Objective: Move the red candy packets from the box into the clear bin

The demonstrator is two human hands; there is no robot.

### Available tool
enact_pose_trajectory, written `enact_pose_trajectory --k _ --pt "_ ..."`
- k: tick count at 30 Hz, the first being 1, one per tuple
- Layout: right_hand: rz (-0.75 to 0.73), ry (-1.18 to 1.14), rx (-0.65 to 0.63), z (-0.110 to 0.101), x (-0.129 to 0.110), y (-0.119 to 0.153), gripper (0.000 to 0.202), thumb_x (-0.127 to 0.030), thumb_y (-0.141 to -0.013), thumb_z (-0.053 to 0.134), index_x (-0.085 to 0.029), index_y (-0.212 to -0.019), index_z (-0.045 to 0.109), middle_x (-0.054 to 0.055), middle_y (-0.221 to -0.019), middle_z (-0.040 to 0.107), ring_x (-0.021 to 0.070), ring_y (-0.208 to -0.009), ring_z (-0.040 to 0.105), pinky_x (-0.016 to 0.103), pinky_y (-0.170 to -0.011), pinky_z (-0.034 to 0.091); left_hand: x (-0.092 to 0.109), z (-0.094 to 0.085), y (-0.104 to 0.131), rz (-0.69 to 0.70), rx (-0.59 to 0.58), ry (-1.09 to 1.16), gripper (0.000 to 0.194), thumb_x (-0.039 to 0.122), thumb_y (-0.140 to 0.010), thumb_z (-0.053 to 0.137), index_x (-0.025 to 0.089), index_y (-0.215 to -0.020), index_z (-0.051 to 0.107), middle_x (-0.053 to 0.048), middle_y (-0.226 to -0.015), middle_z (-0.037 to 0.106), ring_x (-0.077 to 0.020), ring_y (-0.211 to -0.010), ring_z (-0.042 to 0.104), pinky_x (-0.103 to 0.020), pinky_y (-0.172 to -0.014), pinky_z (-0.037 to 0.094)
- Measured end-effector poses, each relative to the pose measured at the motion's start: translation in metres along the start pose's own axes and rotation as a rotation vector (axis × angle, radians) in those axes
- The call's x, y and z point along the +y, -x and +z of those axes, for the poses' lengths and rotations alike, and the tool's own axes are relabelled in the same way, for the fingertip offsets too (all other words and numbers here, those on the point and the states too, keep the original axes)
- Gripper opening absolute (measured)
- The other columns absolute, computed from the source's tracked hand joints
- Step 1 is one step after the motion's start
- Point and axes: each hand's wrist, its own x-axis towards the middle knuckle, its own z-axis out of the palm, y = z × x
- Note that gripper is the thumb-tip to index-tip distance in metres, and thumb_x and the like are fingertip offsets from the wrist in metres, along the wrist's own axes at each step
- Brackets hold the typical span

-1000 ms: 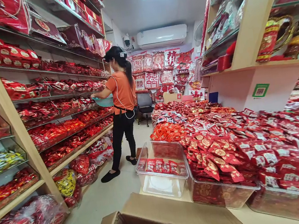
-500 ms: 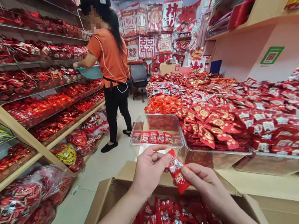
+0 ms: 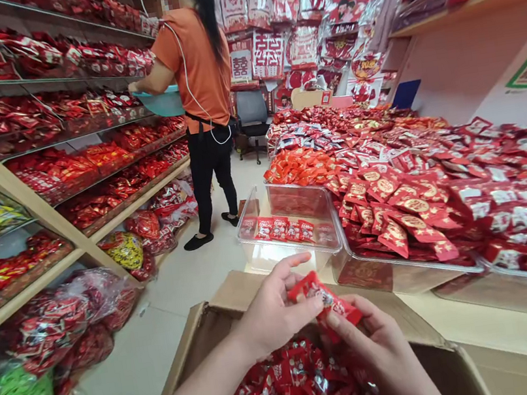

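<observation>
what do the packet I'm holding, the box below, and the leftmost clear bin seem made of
Packet: likely thin, glossy plastic film, given its bright highlights. Box: matte cardboard, apparently; plain brown and folded. Bin: probably hard, shiny plastic, see-through with light-catching edges; glass seems less likely.

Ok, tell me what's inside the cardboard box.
Red packets lie heaped in the box. They hide its bottom and whatever is beneath; the left arm and right hand block more of the inside.

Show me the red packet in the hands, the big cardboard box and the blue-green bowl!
Red packet (image 3: 326, 295): head view, on its wrapper, between the thumbs and upper edge.
Cardboard box (image 3: 235, 289): head view, on its far flap.
Blue-green bowl (image 3: 163, 104): head view, on its outer side.
</observation>
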Motion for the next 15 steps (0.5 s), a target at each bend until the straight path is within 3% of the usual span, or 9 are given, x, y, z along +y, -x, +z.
enact_pose_trajectory --k 4,7,9,12,13,15 --pt "0.04 -0.069 0.036 -0.006 -0.004 0.006 0.027 -0.041 -0.072 0.057 -0.017 -0.085 0.053 0.002 -0.073 0.059 0.0129 -0.052 0.056 0.025 -0.05 0.045 0.003 0.002 0.006 -0.03 -0.106 -0.027 0.034 0.016 -0.067 0.061 0.016 -0.1 0.052 -0.001 -0.078 0.055 -0.008 -0.062 0.053 -0.02 -0.058 0.042" --pt "-0.089 0.148 0.074 -0.017 -0.031 -0.007 0.027 -0.041 -0.071 0.058 -0.017 -0.082 0.054 0.003 -0.072 0.061 0.0135 -0.054 0.057 0.026 -0.052 0.047 0.013 -0.004 0.007 0.047 -0.063 -0.149 0.037 0.021 -0.069 0.059 0.017 -0.105 0.048 -0.003 -0.084 0.057 -0.012 -0.071 0.056 -0.025 -0.065 0.045" --pt "-0.278 0.386 0.154 -0.023 -0.061 -0.033 0.024 -0.039 -0.071 0.058 -0.017 -0.078 0.055 0.003 -0.063 0.06 0.0146 -0.057 0.058 0.026 -0.056 0.047 0.022 -0.02 0.004 0.188 0.064 -0.376 0.038 0.024 -0.072 0.056 0.021 -0.109 0.047 -0.003 -0.088 0.057 -0.0131 -0.077 0.055 -0.025 -0.068 0.045" --pt "-0.464 0.669 0.229 -0.018 -0.098 -0.095 0.02 -0.036 -0.077 0.051 -0.017 -0.08 0.055 0.002 -0.065 0.06 0.0146 -0.06 0.059 0.025 -0.054 0.046 0.024 -0.054 -0.012 0.352 0.401 -0.69 0.027 0.024 -0.076 0.05 0.021 -0.103 0.053 -0.001 -0.083 0.057 -0.0119 -0.073 0.053 -0.024 -0.066 0.043" --pt "-0.454 0.792 0.187 -0.012 -0.104 -0.119 0.019 -0.033 -0.08 0.047 -0.016 -0.083 0.054 0.003 -0.07 0.061 0.0137 -0.061 0.059 0.024 -0.054 0.046 0.02 -0.066 -0.018 0.364 0.515 -0.736 0.027 0.025 -0.077 0.049 0.02 -0.103 0.052 -0.001 -0.081 0.056 -0.0108 -0.068 0.052 -0.023 -0.063 0.042" --pt "-0.265 1.201 0.079 0.005 -0.102 -0.161 0.018 -0.024 -0.084 0.04 -0.014 -0.086 0.055 0.004 -0.075 0.062 0.0124 -0.066 0.059 0.023 -0.059 0.045 0.007 -0.084 -0.03 0.345 0.635 -0.748 0.031 0.026 -0.076 0.048 0.018 -0.106 0.05 0.001 -0.073 0.052 -0.0091 -0.058 0.048 -0.022 -0.057 0.041"
